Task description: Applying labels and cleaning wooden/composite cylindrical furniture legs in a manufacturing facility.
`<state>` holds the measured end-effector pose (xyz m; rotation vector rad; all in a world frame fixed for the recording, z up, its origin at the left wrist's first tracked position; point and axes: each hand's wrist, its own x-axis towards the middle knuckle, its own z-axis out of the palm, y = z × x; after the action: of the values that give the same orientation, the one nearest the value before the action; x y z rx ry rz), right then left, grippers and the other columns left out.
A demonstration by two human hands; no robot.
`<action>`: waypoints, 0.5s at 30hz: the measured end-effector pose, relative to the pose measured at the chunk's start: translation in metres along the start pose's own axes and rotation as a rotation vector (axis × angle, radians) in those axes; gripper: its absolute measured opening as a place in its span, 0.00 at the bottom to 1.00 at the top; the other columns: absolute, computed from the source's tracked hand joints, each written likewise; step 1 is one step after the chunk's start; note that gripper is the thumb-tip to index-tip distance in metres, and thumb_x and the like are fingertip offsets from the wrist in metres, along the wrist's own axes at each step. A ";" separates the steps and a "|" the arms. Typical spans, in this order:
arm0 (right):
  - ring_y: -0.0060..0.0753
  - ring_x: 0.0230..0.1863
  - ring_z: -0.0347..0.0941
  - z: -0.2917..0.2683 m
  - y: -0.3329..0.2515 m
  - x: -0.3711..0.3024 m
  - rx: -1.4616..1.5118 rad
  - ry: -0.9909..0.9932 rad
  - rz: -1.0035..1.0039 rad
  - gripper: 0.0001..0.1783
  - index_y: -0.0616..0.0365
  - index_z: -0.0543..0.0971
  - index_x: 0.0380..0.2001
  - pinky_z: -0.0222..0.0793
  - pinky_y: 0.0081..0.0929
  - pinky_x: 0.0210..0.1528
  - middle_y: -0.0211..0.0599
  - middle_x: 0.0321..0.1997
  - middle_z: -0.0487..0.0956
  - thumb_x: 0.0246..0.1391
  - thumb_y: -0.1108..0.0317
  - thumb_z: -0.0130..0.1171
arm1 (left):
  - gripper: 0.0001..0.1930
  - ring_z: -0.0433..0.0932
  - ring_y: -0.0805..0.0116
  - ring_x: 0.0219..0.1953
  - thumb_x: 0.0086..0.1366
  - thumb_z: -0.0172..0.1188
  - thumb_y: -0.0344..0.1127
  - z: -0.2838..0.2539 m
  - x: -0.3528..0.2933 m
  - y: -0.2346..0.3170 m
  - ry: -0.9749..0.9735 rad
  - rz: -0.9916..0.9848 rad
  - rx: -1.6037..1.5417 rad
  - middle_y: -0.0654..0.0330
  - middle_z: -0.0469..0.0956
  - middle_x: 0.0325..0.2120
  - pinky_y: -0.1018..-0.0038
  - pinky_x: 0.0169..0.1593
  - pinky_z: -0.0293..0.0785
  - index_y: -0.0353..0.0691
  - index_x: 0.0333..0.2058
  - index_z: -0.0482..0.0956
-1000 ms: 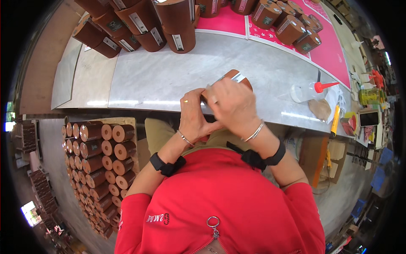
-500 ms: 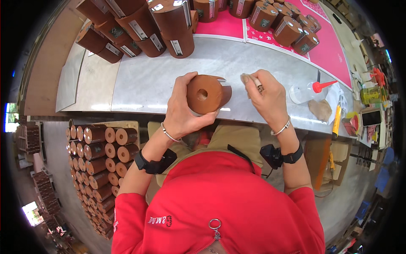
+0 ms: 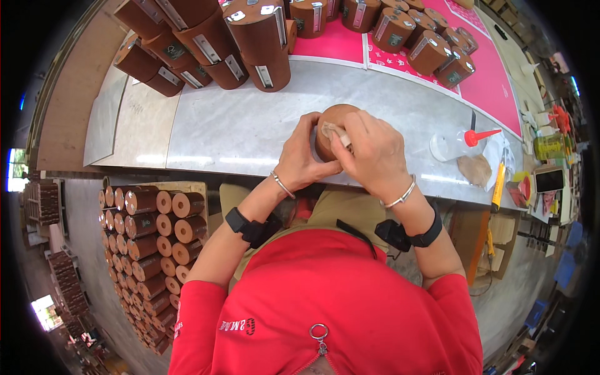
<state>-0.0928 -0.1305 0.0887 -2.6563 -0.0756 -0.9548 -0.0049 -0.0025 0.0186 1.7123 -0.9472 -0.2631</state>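
My left hand (image 3: 301, 159) grips a brown wooden cylinder (image 3: 337, 112) from its left side, fingers curved around it above the grey table. The round end of the cylinder faces up, mostly covered by my right hand (image 3: 378, 150). Pinched in that hand is a small beige rag (image 3: 329, 129), folded into a wad and pressed on the cylinder's end. The cylinder's central hole, if it lies on this end, is hidden behind the rag and fingers.
Brown cylinders with metal strips (image 3: 265, 53) are stacked at the back left, others (image 3: 428, 53) on pink sheets. To the right lie a clear bottle with a red nozzle (image 3: 478, 137), a tan cloth (image 3: 474, 170) and a yellow cutter (image 3: 498, 182). Stacked cylinders (image 3: 189, 226) fill the lower left.
My left hand has carried the cylinder to the right. My right hand has come left with the rag, from apart to touching the cylinder's end.
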 end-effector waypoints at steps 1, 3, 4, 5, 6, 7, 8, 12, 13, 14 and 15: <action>0.36 0.26 0.71 0.000 -0.002 -0.002 -0.019 -0.038 -0.033 0.07 0.54 0.75 0.28 0.67 0.31 0.26 0.33 0.24 0.70 0.43 0.68 0.60 | 0.42 0.75 0.52 0.46 0.40 0.75 0.44 0.001 0.000 -0.002 -0.011 -0.044 -0.025 0.47 0.72 0.45 0.65 0.49 0.71 0.37 0.52 0.62; 0.36 0.25 0.70 0.000 -0.005 -0.002 -0.044 -0.082 -0.056 0.06 0.54 0.74 0.27 0.66 0.32 0.26 0.33 0.23 0.70 0.43 0.68 0.59 | 0.43 0.75 0.51 0.45 0.39 0.75 0.44 0.003 0.001 -0.006 -0.032 -0.091 -0.057 0.46 0.72 0.44 0.64 0.48 0.72 0.37 0.52 0.61; 0.39 0.24 0.70 0.001 -0.005 0.002 -0.029 -0.105 -0.071 0.07 0.55 0.74 0.28 0.66 0.33 0.25 0.36 0.24 0.71 0.44 0.68 0.61 | 0.44 0.75 0.50 0.45 0.39 0.75 0.45 0.004 0.002 -0.007 -0.041 -0.079 -0.039 0.46 0.73 0.43 0.64 0.47 0.72 0.37 0.52 0.61; 0.42 0.23 0.71 0.002 -0.005 0.006 0.017 -0.105 -0.160 0.09 0.56 0.73 0.29 0.65 0.34 0.24 0.38 0.24 0.72 0.46 0.67 0.62 | 0.44 0.76 0.49 0.44 0.38 0.75 0.45 0.004 0.002 -0.008 -0.048 -0.066 -0.020 0.45 0.73 0.42 0.64 0.47 0.72 0.37 0.51 0.60; 0.42 0.23 0.71 0.003 -0.004 0.011 -0.017 -0.128 -0.086 0.09 0.56 0.73 0.29 0.65 0.34 0.24 0.38 0.24 0.72 0.46 0.67 0.62 | 0.44 0.76 0.49 0.44 0.38 0.75 0.45 0.005 0.003 -0.008 -0.050 -0.066 -0.023 0.45 0.73 0.42 0.64 0.47 0.72 0.37 0.51 0.60; 0.43 0.23 0.71 0.005 0.002 0.020 -0.053 -0.115 -0.073 0.09 0.55 0.73 0.29 0.66 0.35 0.24 0.38 0.23 0.72 0.46 0.67 0.62 | 0.44 0.76 0.50 0.44 0.38 0.75 0.46 0.006 0.003 -0.007 -0.051 -0.097 -0.041 0.45 0.73 0.43 0.65 0.47 0.72 0.37 0.51 0.60; 0.43 0.24 0.71 0.005 0.006 0.027 -0.104 -0.175 -0.039 0.09 0.55 0.72 0.28 0.66 0.35 0.24 0.38 0.23 0.71 0.46 0.67 0.62 | 0.44 0.76 0.50 0.44 0.38 0.76 0.46 0.006 0.003 -0.007 -0.042 -0.123 -0.059 0.46 0.73 0.43 0.65 0.47 0.72 0.36 0.51 0.60; 0.38 0.22 0.71 0.001 0.023 0.038 -0.178 0.010 -0.038 0.08 0.53 0.69 0.22 0.67 0.32 0.24 0.35 0.20 0.69 0.42 0.68 0.59 | 0.44 0.76 0.50 0.43 0.38 0.76 0.46 0.011 0.002 -0.006 0.029 -0.059 -0.100 0.47 0.73 0.42 0.65 0.46 0.72 0.36 0.51 0.61; 0.38 0.21 0.71 -0.001 0.023 0.034 -0.191 -0.037 -0.005 0.08 0.54 0.69 0.23 0.67 0.33 0.24 0.35 0.20 0.69 0.42 0.68 0.59 | 0.43 0.76 0.51 0.44 0.38 0.76 0.46 0.011 0.001 -0.007 0.031 -0.035 -0.104 0.47 0.73 0.42 0.66 0.47 0.72 0.35 0.51 0.62; 0.38 0.21 0.71 -0.002 0.022 0.029 -0.217 -0.156 0.080 0.08 0.54 0.69 0.23 0.68 0.33 0.24 0.35 0.20 0.69 0.42 0.68 0.59 | 0.43 0.76 0.52 0.44 0.38 0.76 0.46 0.012 0.000 -0.007 0.021 -0.012 -0.101 0.48 0.73 0.42 0.66 0.47 0.72 0.35 0.50 0.63; 0.38 0.21 0.71 -0.001 0.017 0.021 -0.131 -0.084 -0.040 0.08 0.54 0.70 0.24 0.68 0.32 0.23 0.35 0.20 0.69 0.41 0.68 0.59 | 0.42 0.75 0.54 0.44 0.38 0.77 0.45 0.012 -0.001 -0.009 0.019 0.001 -0.048 0.48 0.73 0.41 0.66 0.47 0.72 0.34 0.49 0.64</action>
<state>-0.0748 -0.1480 0.0981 -2.8251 -0.0886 -0.8879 -0.0087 -0.0095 0.0063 1.6674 -0.9215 -0.2664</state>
